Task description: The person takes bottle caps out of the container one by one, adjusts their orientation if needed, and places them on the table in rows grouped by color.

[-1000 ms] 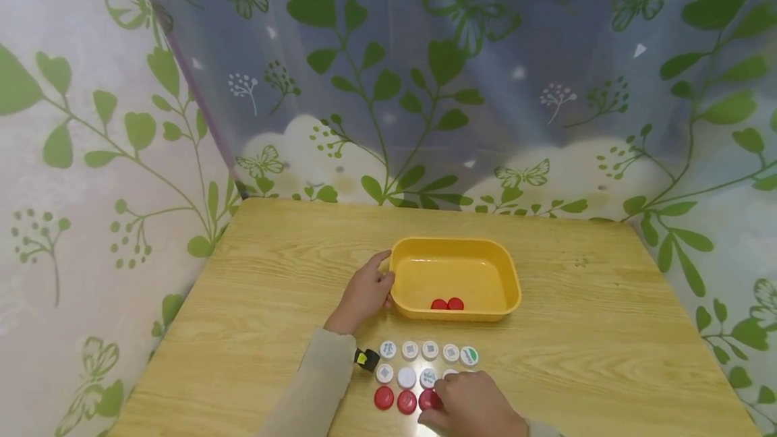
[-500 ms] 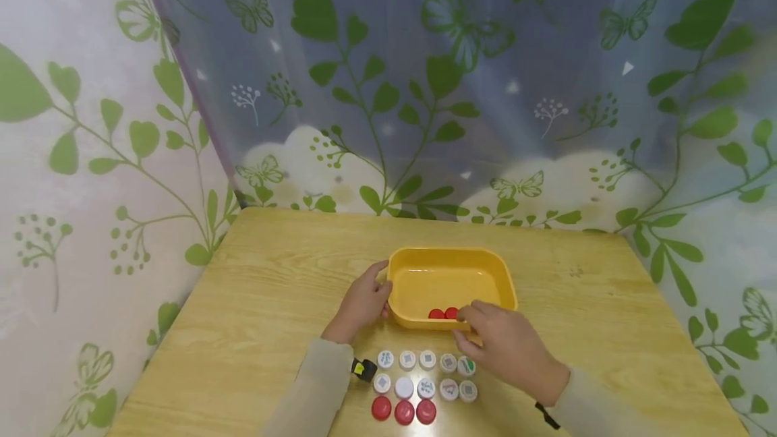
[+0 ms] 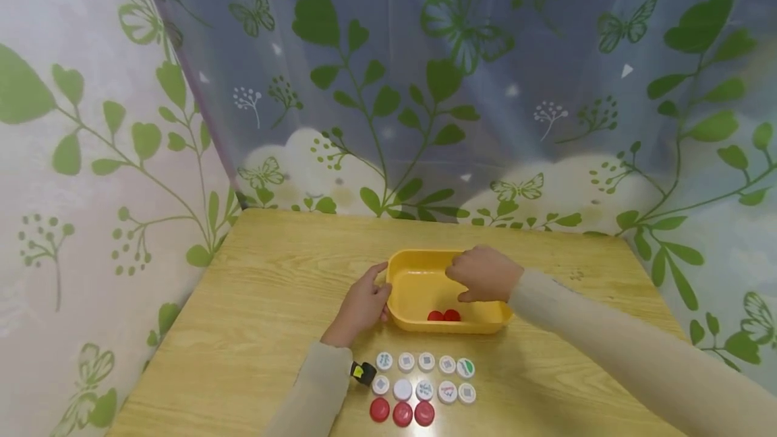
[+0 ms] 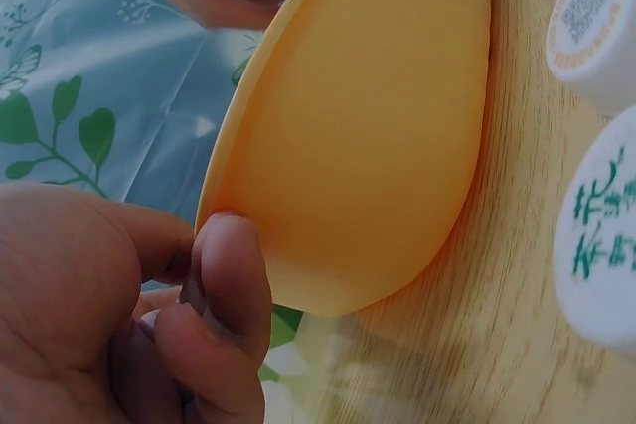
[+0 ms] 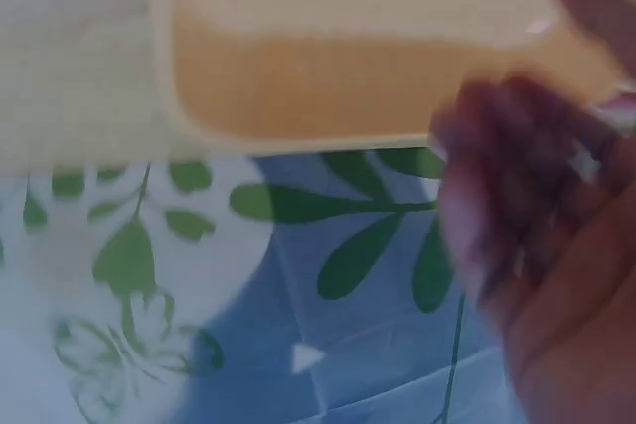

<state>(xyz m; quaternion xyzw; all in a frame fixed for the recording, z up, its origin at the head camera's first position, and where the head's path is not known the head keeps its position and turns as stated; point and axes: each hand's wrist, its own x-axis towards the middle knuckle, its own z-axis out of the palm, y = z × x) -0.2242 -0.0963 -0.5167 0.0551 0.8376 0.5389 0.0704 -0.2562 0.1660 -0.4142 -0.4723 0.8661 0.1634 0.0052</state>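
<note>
A yellow plastic tray [image 3: 425, 328] stands on the table with two red bottle caps [image 3: 452, 315] inside, against its near wall. At its left end my left hand [image 3: 361, 305] grips the rim, and in the left wrist view its bent fingers [image 4: 234, 270] touch the wall. My right hand [image 3: 487, 273] is over the right half of the tray. The right wrist view is blurred: thumb and fingers stand apart, with no cap visible between them. Nearer me lie two rows of white bottle caps [image 3: 426, 361] and a row of three red bottle caps [image 3: 403, 414].
The wooden table [image 3: 291, 255] meets a leaf-patterned curtain [image 3: 546, 120] at the back and a similar patterned wall [image 3: 91, 187] on the left. A black strap piece [image 3: 364, 373] on the left wrist sits close to the caps. The right sleeve [image 3: 607, 336] spans the table's right side.
My right hand has moved from the caps near me, past the tray's near rim, to over the tray's inside. My left hand stays at the tray's left end.
</note>
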